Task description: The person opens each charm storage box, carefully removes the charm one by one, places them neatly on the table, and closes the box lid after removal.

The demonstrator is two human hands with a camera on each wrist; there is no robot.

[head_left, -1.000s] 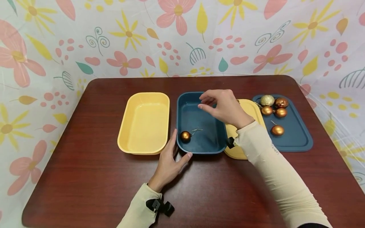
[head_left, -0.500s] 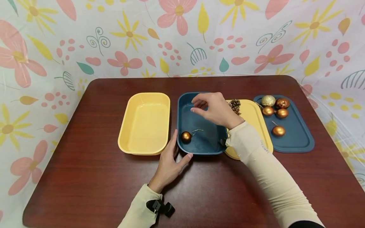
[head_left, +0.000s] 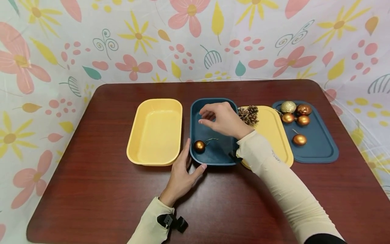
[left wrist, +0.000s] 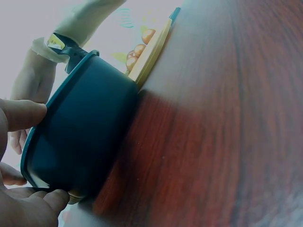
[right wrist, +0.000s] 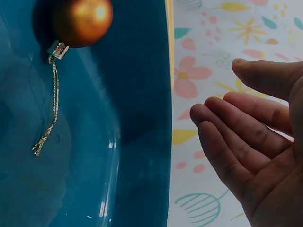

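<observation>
A deep blue container [head_left: 213, 149] stands mid-table, holding one copper ball ornament [head_left: 199, 146] with a gold string near its front left. My left hand [head_left: 180, 173] touches that container's near left corner, thumb at the front rim and fingers along the left side. Over the inside of the container hovers my right hand [head_left: 223, 119], its fingers loosely bent with nothing between them. In the right wrist view the same ornament [right wrist: 83, 21] lies apart from the right hand [right wrist: 255, 137].
Left of the blue container stands a deep yellow container [head_left: 155, 135]. On the right, pine cones [head_left: 249, 116] sit on a yellow lid [head_left: 278, 145]. Beyond it, a blue lid [head_left: 317, 149] bears several ball ornaments [head_left: 299, 139]. A patterned cloth [head_left: 195, 44] hangs behind the table.
My right hand has moved left and slightly nearer over the blue container, uncovering the pine cones. My left hand stays at the container's corner.
</observation>
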